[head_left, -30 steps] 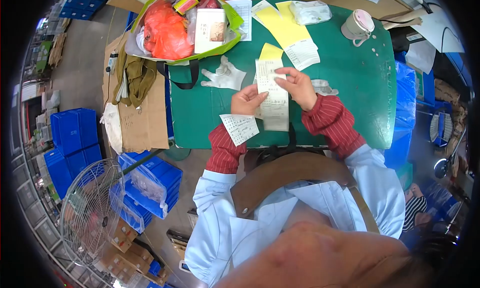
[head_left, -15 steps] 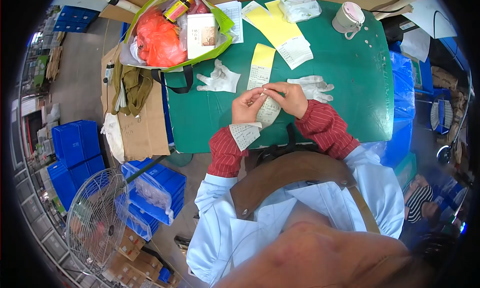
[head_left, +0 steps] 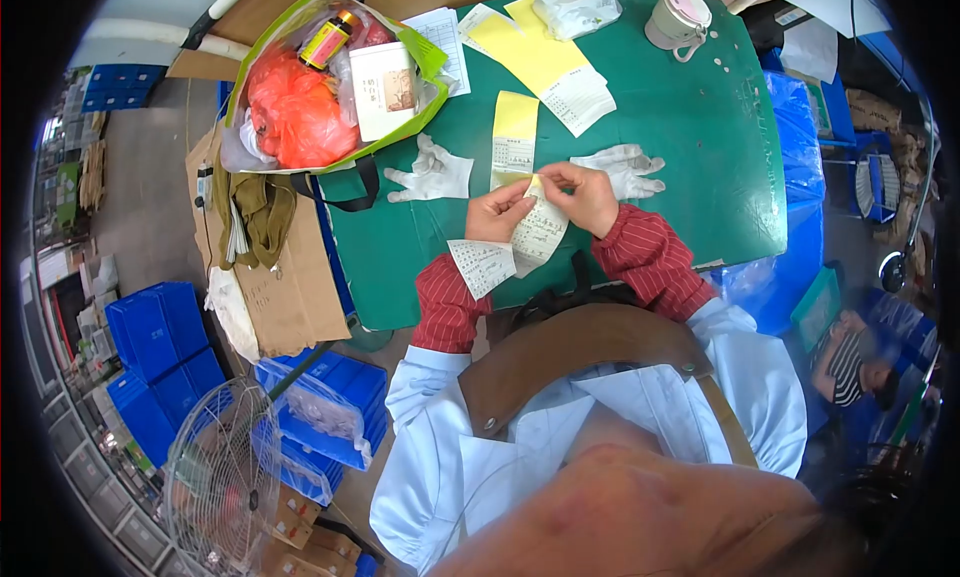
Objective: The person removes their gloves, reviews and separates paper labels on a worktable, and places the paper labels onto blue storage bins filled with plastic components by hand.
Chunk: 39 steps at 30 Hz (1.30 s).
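Lower now — printed slip point(head_left: 541, 229), lettering illegible, between closed fingertips point(head_left: 555, 172) of left hand point(head_left: 491, 218) and right hand point(head_left: 590, 203)

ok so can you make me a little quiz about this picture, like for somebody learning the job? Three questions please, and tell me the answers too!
1. True or false: the left hand and the right hand are both touching printed paper.

2. How many white gloves lie on the green table?

3. Where does the mug stand?
A) in the shopping bag
B) between the two hands
C) near the table's far right corner

Key: 1. True. 2. Two. 3. C.
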{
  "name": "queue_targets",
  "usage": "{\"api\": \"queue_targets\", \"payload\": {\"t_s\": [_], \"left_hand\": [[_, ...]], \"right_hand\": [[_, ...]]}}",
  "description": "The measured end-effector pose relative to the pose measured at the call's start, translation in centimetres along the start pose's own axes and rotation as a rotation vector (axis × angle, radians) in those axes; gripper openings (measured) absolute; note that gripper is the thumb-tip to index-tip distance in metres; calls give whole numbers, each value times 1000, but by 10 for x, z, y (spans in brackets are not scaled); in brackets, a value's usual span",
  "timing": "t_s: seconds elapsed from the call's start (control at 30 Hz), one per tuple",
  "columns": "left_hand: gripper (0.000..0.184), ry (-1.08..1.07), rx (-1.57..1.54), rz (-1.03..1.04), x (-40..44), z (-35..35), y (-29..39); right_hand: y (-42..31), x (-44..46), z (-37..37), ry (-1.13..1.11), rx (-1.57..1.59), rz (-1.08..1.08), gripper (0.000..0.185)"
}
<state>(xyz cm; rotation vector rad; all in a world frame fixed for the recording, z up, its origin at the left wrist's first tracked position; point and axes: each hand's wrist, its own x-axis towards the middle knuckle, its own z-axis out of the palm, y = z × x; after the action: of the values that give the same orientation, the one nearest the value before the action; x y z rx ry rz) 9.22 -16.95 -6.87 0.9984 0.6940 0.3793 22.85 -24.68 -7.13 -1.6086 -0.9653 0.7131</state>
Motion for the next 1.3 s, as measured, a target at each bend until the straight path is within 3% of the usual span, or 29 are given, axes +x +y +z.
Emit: {"api": "queue_targets", "payload": {"t_s": [0.1,0.17,0.27,0.37,0.47,0.57,0.73,0.83,0.9,0.97,1.13,1.3], "left_hand": [[26,-8,35,-1,10,-10,0],[26,14,45,-14,22,-26,-6],[30,21,2,-58,49,-52,-15],[36,67,-15,-126,74,-66,-9],[42,309,313,19,79,-67,8],[43,317,279,194,67,-83,19],[35,370,-81,143,-14,-60,26],[40,211,-303,119,-77,-17,12],[44,217,-407,153,-108,5,-11],[46,295,-608,203,-140,25,-27],[39,732,-773,359,-231,53,-82],[29,1160,-812,585,-291,71,-186]], "right_hand": [[28,11,-20,225,322,216,11],[32,24,-52,517,503,374,8],[63,18,-116,665,706,273,14],[32,11,-145,804,692,180,15],[24,3,-156,816,654,160,15],[4,4,-143,778,614,159,14],[-11,18,-112,502,373,48,14],[-32,11,-62,159,106,-96,12],[-47,-11,-24,-116,-39,-387,13],[-54,-36,6,-355,-159,-784,18],[-73,-122,47,-1015,-104,-993,22],[-53,-196,72,-1426,7,-1174,19]]}}
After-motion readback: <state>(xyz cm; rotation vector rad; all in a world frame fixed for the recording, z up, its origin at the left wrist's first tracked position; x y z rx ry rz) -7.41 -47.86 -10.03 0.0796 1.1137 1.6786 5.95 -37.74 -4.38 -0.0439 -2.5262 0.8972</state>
